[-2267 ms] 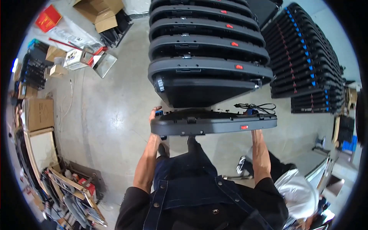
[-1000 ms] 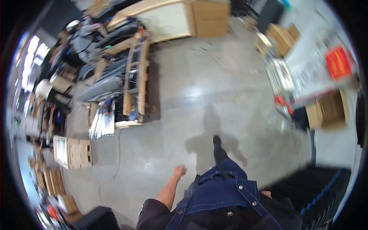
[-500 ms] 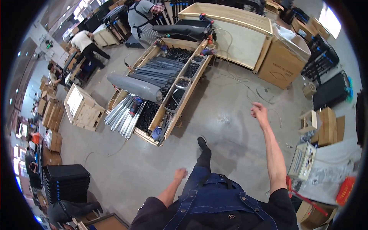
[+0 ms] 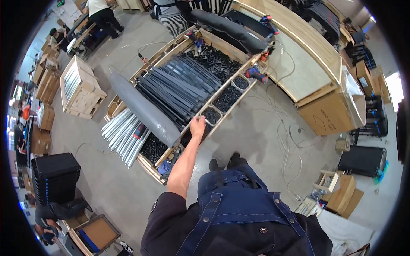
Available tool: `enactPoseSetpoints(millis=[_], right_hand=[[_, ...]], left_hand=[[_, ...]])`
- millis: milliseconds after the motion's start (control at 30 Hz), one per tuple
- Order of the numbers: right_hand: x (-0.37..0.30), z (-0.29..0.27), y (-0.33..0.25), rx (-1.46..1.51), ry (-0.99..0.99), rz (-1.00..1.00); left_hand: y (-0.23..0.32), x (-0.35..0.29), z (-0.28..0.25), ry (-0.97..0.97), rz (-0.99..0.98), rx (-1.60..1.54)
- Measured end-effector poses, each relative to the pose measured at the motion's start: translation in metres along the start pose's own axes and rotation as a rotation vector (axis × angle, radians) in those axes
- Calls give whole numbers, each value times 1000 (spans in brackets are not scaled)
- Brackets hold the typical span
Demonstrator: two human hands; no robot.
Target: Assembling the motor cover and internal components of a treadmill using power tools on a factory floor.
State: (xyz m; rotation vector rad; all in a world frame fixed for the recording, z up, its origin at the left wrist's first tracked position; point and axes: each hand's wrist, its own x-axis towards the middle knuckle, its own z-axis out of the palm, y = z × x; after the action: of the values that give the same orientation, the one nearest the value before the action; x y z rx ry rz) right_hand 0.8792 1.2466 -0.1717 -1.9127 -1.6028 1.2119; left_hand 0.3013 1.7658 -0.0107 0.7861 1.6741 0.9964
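Observation:
My left hand (image 4: pixel 197 126) reaches forward over the near edge of a wooden parts bench (image 4: pixel 240 100). Its fingers look curled together at the rim of a side bin; what they hold, if anything, is too small to make out. Beside the hand stands a clear bin of small black parts (image 4: pixel 211 114), with more bins in a row beyond it. Past them lie dark metal bars (image 4: pixel 171 87) in a wide stack. A long grey padded roll (image 4: pixel 145 109) lies across the bench, left of my hand. My right hand is out of view.
Silver tubes (image 4: pixel 124 135) stick out at the bench's left end. Cordless drills (image 4: pixel 256 74) rest on its far right part. Hoses (image 4: pixel 282 132) trail over the floor at right, near a large cardboard box (image 4: pixel 322 115). A co-worker (image 4: pixel 171 17) stands behind the bench.
I have stepped up to the bench, and both feet are now close together. My left hand has moved forward to the side bins. My right hand has dropped out of view.

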Motion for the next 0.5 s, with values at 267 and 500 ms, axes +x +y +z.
enactPoseSetpoints(millis=[267,500], right_hand=[[276,-84,-154,110,23,-228],[522,-212,-337,506,-174,608]], left_hand=[[79,115,1,515,-10,555],[91,147,15,485,-276,773]])
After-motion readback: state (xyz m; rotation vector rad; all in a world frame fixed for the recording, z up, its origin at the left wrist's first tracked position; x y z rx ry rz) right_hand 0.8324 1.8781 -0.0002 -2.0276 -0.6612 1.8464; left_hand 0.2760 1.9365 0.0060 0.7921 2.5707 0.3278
